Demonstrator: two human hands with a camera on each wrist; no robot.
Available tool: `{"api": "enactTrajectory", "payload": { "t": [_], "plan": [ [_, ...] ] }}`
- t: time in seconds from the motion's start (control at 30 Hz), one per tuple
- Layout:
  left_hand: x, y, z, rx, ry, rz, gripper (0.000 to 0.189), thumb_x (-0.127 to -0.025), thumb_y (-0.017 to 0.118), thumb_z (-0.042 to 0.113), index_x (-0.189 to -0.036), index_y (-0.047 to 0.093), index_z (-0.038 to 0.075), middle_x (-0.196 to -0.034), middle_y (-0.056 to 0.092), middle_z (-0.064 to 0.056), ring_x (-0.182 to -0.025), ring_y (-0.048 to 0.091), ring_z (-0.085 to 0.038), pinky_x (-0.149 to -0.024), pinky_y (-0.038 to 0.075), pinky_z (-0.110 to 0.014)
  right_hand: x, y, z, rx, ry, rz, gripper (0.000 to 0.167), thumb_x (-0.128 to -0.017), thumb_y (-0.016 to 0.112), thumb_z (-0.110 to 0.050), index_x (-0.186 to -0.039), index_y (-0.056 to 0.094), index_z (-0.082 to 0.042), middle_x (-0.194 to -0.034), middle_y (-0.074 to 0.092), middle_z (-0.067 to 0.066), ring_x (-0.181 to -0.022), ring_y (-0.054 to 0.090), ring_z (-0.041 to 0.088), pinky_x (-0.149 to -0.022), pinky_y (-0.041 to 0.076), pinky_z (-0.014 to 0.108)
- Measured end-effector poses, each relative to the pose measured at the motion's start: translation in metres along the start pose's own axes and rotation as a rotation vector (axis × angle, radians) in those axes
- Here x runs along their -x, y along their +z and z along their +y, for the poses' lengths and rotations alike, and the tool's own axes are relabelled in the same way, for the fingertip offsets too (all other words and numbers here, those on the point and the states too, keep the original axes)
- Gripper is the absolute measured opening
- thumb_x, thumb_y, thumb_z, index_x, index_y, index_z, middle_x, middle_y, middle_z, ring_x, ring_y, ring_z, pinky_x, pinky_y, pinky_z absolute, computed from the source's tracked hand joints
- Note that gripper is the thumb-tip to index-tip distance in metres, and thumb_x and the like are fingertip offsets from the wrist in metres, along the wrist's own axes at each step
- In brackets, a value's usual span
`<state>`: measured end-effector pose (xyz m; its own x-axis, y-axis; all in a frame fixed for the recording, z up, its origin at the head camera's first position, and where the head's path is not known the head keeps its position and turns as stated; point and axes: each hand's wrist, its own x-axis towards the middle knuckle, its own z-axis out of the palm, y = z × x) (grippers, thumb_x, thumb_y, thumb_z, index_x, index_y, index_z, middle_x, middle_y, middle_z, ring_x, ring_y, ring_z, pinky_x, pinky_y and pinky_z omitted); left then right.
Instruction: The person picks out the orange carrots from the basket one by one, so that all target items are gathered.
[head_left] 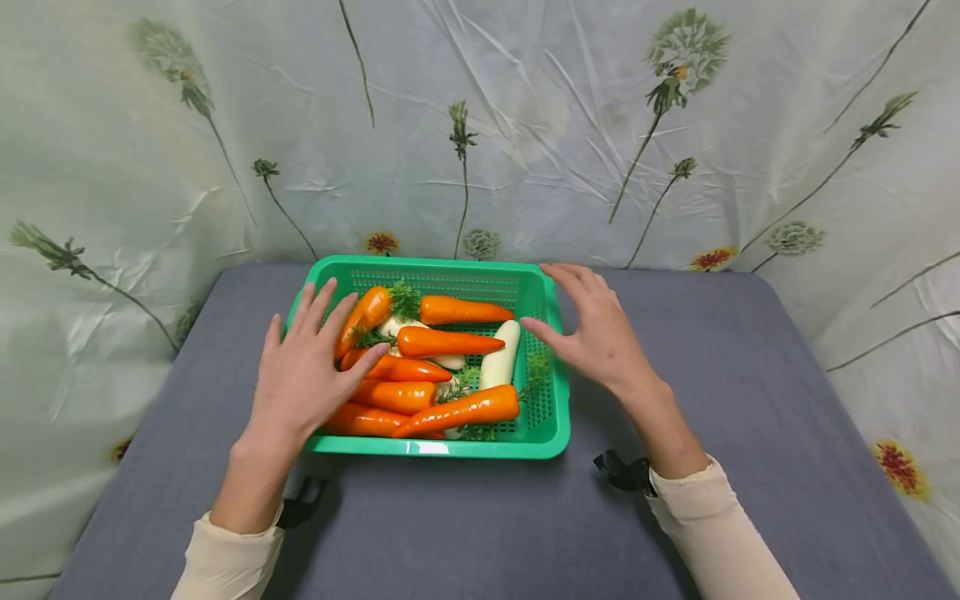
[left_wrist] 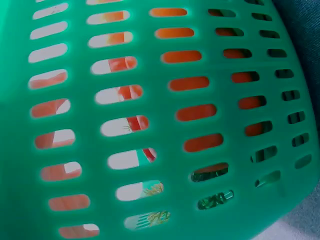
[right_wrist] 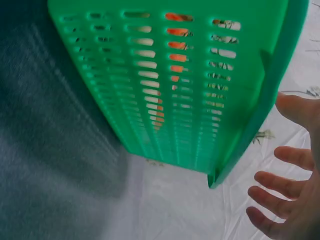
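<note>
A green plastic basket [head_left: 487,450] stands on the table, holding several orange carrots [head_left: 450,340] with green leafy tops. Among them lie pale white vegetables, perhaps radishes; one white piece [head_left: 501,358] leans at the right side. My left hand [head_left: 300,379] is spread over the basket's left edge, fingers extended and thumb above the carrots. Over the right rim hovers my right hand [head_left: 600,333], thumb and fingers apart, holding nothing. The left wrist view is filled by the slotted basket wall [left_wrist: 150,70]. In the right wrist view the right fingers [right_wrist: 280,185] are beside the rim.
A grey cloth [head_left: 735,392] covers the table on both sides of the basket and in front of it. Behind hangs a pale curtain [head_left: 540,125] printed with dandelions, close to the basket's back rim. A dark strap [head_left: 622,473] sits at the right wrist.
</note>
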<state>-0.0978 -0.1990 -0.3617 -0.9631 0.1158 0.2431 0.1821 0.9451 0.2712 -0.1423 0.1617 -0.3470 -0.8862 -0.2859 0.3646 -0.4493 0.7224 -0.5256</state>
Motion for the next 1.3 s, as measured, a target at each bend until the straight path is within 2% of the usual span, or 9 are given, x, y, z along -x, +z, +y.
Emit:
{"api": "enactTrajectory", "payload": {
  "t": [0.2,0.43,0.53,0.7,0.9,1.03,1.1,1.23,1.3],
  "plan": [
    [0.001,-0.001,-0.002,0.05,0.016,-0.001,0.083,-0.094,0.065,0.064,-0.158,0.045,0.014,-0.171,0.029,-0.014,-0.16,0.022,-0.04,-0.117,0.023,-0.075,-0.007,0.005,-0.005,-0.112,-0.01,-0.024,0.065,-0.093,0.079,-0.031,-0.15,0.055,-0.011,-0.147,0.055,0.012,-0.137,0.05,0.032,-0.113,0.042,0.056],
    [0.004,-0.003,-0.009,0.131,0.008,-0.042,0.088,-0.094,0.066,0.063,-0.16,0.041,0.012,-0.173,0.023,-0.014,-0.162,0.016,-0.039,-0.12,0.021,-0.073,-0.011,0.013,-0.007,-0.218,-0.016,-0.038,0.059,-0.095,0.077,-0.022,-0.148,0.055,-0.007,-0.144,0.057,0.017,-0.132,0.056,0.036,-0.104,0.049,0.054],
    [0.006,-0.004,-0.012,0.17,0.007,-0.047,0.087,-0.094,0.068,0.06,-0.16,0.04,0.01,-0.173,0.022,-0.014,-0.162,0.015,-0.039,-0.12,0.021,-0.072,-0.013,0.017,-0.008,-0.255,-0.013,-0.06,0.059,-0.095,0.077,-0.02,-0.148,0.055,-0.007,-0.142,0.058,0.017,-0.13,0.057,0.036,-0.105,0.05,0.053],
    [0.009,-0.008,-0.017,0.203,-0.009,-0.048,0.088,-0.093,0.071,0.057,-0.16,0.039,0.009,-0.173,0.022,-0.014,-0.163,0.014,-0.039,-0.116,0.027,-0.073,-0.018,0.023,-0.01,-0.354,-0.006,-0.101,0.057,-0.094,0.078,-0.016,-0.147,0.056,-0.007,-0.137,0.059,0.019,-0.129,0.057,0.037,-0.106,0.052,0.053],
    [0.014,-0.013,-0.022,0.208,-0.055,-0.082,0.09,-0.093,0.071,0.057,-0.162,0.035,0.011,-0.175,0.017,-0.013,-0.164,0.009,-0.037,-0.102,0.035,-0.079,-0.026,0.03,-0.013,-0.462,0.032,-0.158,0.058,-0.095,0.077,-0.017,-0.148,0.055,-0.008,-0.141,0.058,0.017,-0.132,0.056,0.033,-0.105,0.053,0.054],
    [0.016,-0.016,-0.026,0.223,-0.089,-0.126,0.093,-0.094,0.07,0.057,-0.164,0.031,0.012,-0.176,0.01,-0.011,-0.164,0.006,-0.039,-0.101,0.032,-0.082,-0.029,0.031,-0.017,-0.5,0.038,-0.181,0.058,-0.096,0.076,-0.015,-0.149,0.054,-0.007,-0.142,0.058,0.018,-0.133,0.057,0.032,-0.104,0.054,0.052],
    [0.016,-0.018,-0.027,0.234,-0.103,-0.144,0.094,-0.093,0.071,0.058,-0.165,0.029,0.013,-0.177,0.007,-0.012,-0.162,0.008,-0.043,-0.102,0.031,-0.082,-0.03,0.032,-0.018,-0.51,0.037,-0.194,0.058,-0.095,0.076,-0.013,-0.149,0.054,-0.007,-0.143,0.057,0.019,-0.133,0.057,0.032,-0.103,0.055,0.051],
    [0.018,-0.019,-0.03,0.248,-0.124,-0.177,0.097,-0.093,0.071,0.059,-0.166,0.026,0.015,-0.177,0.003,-0.013,-0.154,0.025,-0.054,-0.101,0.034,-0.08,-0.032,0.035,-0.019,-0.509,0.046,-0.229,0.059,-0.096,0.076,-0.014,-0.15,0.053,-0.007,-0.146,0.056,0.019,-0.135,0.057,0.032,-0.104,0.055,0.05],
    [0.019,-0.019,-0.032,0.269,-0.13,-0.192,0.097,-0.093,0.072,0.058,-0.167,0.025,0.017,-0.177,0.001,-0.013,-0.15,0.029,-0.057,-0.1,0.035,-0.08,-0.033,0.036,-0.019,-0.502,0.053,-0.25,0.059,-0.096,0.076,-0.015,-0.15,0.052,-0.009,-0.148,0.055,0.018,-0.135,0.057,0.032,-0.104,0.055,0.05]
  ]
}}
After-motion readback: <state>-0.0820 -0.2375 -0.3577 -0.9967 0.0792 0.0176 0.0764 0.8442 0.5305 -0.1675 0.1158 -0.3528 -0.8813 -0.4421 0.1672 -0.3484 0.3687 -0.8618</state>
